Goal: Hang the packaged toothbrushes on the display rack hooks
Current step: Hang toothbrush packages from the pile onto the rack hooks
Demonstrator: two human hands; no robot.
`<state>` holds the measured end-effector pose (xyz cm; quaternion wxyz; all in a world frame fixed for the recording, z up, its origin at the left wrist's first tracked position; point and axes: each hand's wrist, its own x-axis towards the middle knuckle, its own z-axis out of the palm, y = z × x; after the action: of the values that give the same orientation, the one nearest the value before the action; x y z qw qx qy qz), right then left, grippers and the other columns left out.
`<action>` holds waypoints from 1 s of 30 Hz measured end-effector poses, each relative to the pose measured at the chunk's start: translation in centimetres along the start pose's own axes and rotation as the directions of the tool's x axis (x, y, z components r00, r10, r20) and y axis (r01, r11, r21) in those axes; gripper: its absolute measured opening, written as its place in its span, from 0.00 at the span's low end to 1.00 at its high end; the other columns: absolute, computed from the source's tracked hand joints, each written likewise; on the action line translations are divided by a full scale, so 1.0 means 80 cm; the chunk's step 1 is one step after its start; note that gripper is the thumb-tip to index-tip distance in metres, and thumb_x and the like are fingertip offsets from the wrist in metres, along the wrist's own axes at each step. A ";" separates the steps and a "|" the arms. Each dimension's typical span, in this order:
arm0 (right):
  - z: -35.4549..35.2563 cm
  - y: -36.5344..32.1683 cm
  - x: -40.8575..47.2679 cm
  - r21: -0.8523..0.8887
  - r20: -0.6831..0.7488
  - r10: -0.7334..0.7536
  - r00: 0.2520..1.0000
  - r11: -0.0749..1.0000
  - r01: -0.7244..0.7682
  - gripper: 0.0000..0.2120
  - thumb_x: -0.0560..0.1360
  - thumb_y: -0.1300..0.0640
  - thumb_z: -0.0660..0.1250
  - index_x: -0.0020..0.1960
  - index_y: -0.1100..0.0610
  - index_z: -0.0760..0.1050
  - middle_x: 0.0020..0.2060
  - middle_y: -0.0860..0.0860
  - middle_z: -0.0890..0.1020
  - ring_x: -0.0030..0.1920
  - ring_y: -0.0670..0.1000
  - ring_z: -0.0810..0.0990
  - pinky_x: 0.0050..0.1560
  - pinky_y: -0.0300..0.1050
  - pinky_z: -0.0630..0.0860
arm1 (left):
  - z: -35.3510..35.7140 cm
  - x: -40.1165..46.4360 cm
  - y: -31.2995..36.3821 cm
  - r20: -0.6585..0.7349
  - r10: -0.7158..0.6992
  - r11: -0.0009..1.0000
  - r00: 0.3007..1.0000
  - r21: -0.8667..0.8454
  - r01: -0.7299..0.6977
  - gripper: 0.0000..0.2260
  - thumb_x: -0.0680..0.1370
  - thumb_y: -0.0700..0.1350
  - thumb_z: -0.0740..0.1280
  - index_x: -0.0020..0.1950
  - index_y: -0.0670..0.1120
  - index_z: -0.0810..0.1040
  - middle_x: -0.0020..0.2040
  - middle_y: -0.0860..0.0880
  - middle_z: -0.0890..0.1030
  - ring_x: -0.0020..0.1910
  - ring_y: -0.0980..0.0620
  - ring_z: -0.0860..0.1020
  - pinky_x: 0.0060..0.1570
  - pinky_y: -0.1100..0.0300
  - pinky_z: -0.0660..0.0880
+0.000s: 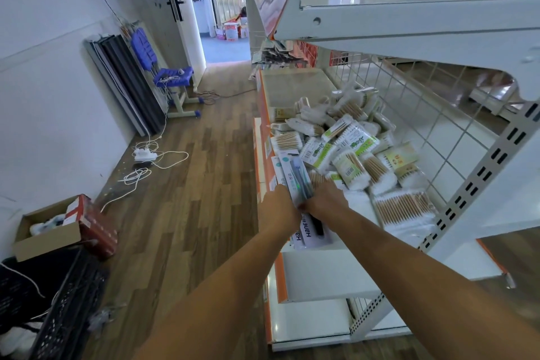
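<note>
Left hand (282, 207) and right hand (324, 200) both grip a stack of grey-white carded toothbrush packages (295, 181) with curled fingers above the white metal shelf (321, 275).

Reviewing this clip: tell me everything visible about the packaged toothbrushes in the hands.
The packaged toothbrushes are a small stack of long, flat white card packs with clear fronts showing dark brushes, "Hane" printed near the lower end. Left hand and right hand grip them mid-length, tilted lengthwise over the shelf's front edge, beside the cotton swab packs.
</note>
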<state>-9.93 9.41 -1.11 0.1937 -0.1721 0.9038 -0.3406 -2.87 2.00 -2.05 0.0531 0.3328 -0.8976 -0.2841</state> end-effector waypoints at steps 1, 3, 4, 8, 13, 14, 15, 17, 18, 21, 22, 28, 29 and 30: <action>0.001 0.001 0.001 0.058 0.013 0.014 1.000 0.998 -0.014 0.12 0.71 0.61 0.71 0.54 0.61 0.76 0.46 0.55 0.79 0.51 0.55 0.80 0.50 0.46 0.77 | 0.000 0.000 0.000 0.003 -0.019 1.000 1.000 -0.011 0.019 0.12 0.77 0.38 0.64 0.60 0.40 0.71 0.57 0.42 0.78 0.52 0.43 0.79 0.44 0.56 0.78; 0.005 0.004 0.005 0.214 0.070 0.068 0.995 0.973 -0.082 0.13 0.69 0.62 0.72 0.52 0.62 0.77 0.48 0.56 0.81 0.51 0.56 0.81 0.56 0.51 0.78 | 0.002 0.003 -0.005 0.002 -0.078 0.993 0.997 -0.092 0.078 0.12 0.76 0.38 0.65 0.59 0.41 0.71 0.56 0.42 0.79 0.51 0.44 0.79 0.45 0.55 0.79; 0.006 0.003 0.007 0.287 0.102 0.104 0.989 0.949 -0.130 0.13 0.69 0.63 0.73 0.52 0.62 0.77 0.48 0.57 0.82 0.50 0.57 0.82 0.55 0.54 0.79 | 0.002 0.005 -0.009 0.002 -0.108 0.982 0.994 -0.153 0.107 0.13 0.76 0.39 0.67 0.60 0.42 0.70 0.57 0.43 0.79 0.52 0.44 0.79 0.46 0.54 0.79; 0.003 -0.008 0.009 0.432 0.187 0.181 0.965 0.868 -0.247 0.07 0.70 0.66 0.69 0.48 0.63 0.76 0.45 0.62 0.82 0.45 0.61 0.83 0.48 0.59 0.81 | -0.002 0.011 -0.021 0.044 -0.207 0.911 0.977 -0.356 0.209 0.16 0.77 0.47 0.67 0.61 0.41 0.72 0.56 0.45 0.79 0.49 0.49 0.79 0.47 0.56 0.79; -0.010 -0.009 0.007 0.474 0.219 0.163 0.962 0.844 -0.251 0.05 0.71 0.70 0.66 0.46 0.64 0.75 0.42 0.62 0.82 0.42 0.60 0.82 0.43 0.54 0.80 | -0.005 0.015 -0.029 0.101 -0.257 0.841 0.961 -0.467 0.274 0.21 0.76 0.54 0.68 0.62 0.41 0.75 0.57 0.44 0.80 0.52 0.47 0.81 0.49 0.53 0.80; -0.012 -0.007 0.007 0.485 0.224 0.151 0.963 0.840 -0.244 0.06 0.71 0.71 0.65 0.47 0.64 0.75 0.41 0.62 0.82 0.40 0.60 0.82 0.41 0.53 0.80 | -0.007 0.015 -0.028 0.113 -0.252 0.825 0.961 -0.494 0.275 0.21 0.76 0.54 0.68 0.61 0.40 0.76 0.56 0.43 0.80 0.50 0.48 0.81 0.45 0.57 0.80; -0.014 -0.006 0.007 0.494 0.231 0.144 0.962 0.835 -0.244 0.07 0.71 0.72 0.65 0.49 0.65 0.75 0.40 0.61 0.81 0.39 0.59 0.81 0.38 0.52 0.79 | -0.008 0.017 -0.028 0.127 -0.234 0.815 0.964 -0.515 0.266 0.20 0.77 0.53 0.67 0.60 0.39 0.76 0.55 0.43 0.81 0.47 0.50 0.80 0.39 0.62 0.78; -0.019 -0.003 0.008 0.517 0.241 0.137 0.961 0.820 -0.247 0.09 0.72 0.72 0.65 0.51 0.64 0.75 0.40 0.61 0.81 0.39 0.59 0.81 0.37 0.50 0.78 | -0.010 0.018 -0.027 0.152 -0.202 0.803 0.968 -0.540 0.252 0.16 0.78 0.51 0.66 0.54 0.39 0.78 0.49 0.45 0.81 0.39 0.55 0.78 0.31 0.66 0.73; -0.020 -0.002 0.010 0.530 0.237 0.126 0.963 0.814 -0.237 0.10 0.72 0.72 0.65 0.52 0.64 0.75 0.41 0.61 0.82 0.40 0.60 0.81 0.38 0.52 0.79 | -0.010 0.019 -0.026 0.165 -0.194 0.795 0.967 -0.552 0.253 0.14 0.79 0.51 0.65 0.52 0.41 0.79 0.46 0.47 0.81 0.37 0.56 0.77 0.31 0.66 0.73; -0.021 -0.003 0.011 0.543 0.189 0.074 0.979 0.823 -0.167 0.12 0.70 0.73 0.67 0.51 0.64 0.77 0.42 0.62 0.83 0.44 0.62 0.83 0.49 0.60 0.80 | -0.017 0.019 -0.026 0.213 -0.197 0.727 0.957 -0.623 0.289 0.12 0.78 0.51 0.66 0.52 0.42 0.79 0.44 0.47 0.82 0.34 0.53 0.75 0.35 0.61 0.74; -0.019 -0.003 0.010 0.539 0.195 0.050 0.980 0.829 -0.150 0.12 0.69 0.72 0.67 0.51 0.63 0.77 0.43 0.62 0.83 0.45 0.62 0.83 0.51 0.61 0.80 | -0.021 0.020 -0.026 0.236 -0.200 0.691 0.951 -0.654 0.308 0.11 0.78 0.49 0.67 0.52 0.41 0.78 0.44 0.45 0.82 0.32 0.53 0.74 0.32 0.61 0.73; -0.005 -0.021 0.004 0.530 0.169 -0.050 0.984 0.847 -0.048 0.11 0.68 0.66 0.72 0.50 0.59 0.80 0.43 0.57 0.85 0.44 0.58 0.85 0.51 0.58 0.81 | -0.049 0.019 -0.030 0.230 -0.228 0.554 0.946 -0.768 0.321 0.08 0.80 0.40 0.63 0.40 0.44 0.71 0.37 0.45 0.76 0.28 0.54 0.70 0.27 0.66 0.73; -0.002 -0.027 0.002 0.534 0.160 -0.064 0.985 0.845 -0.031 0.10 0.69 0.66 0.71 0.51 0.60 0.79 0.44 0.58 0.85 0.44 0.57 0.84 0.50 0.55 0.81 | -0.055 0.018 -0.034 0.214 -0.233 0.546 0.949 -0.778 0.309 0.08 0.80 0.41 0.63 0.40 0.45 0.71 0.37 0.46 0.76 0.29 0.54 0.71 0.27 0.66 0.74; 0.001 -0.033 0.002 0.546 0.155 -0.078 0.985 0.838 -0.019 0.10 0.71 0.66 0.70 0.52 0.61 0.79 0.44 0.58 0.84 0.44 0.57 0.84 0.48 0.53 0.81 | -0.061 0.017 -0.040 0.198 -0.233 0.543 0.952 -0.786 0.296 0.08 0.80 0.42 0.64 0.40 0.45 0.71 0.36 0.46 0.77 0.29 0.54 0.71 0.27 0.65 0.73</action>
<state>-9.54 7.41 0.61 0.3059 -0.1523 0.7469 -0.5704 -0.69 -3.13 0.17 0.1234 0.3935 -0.6107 -0.6760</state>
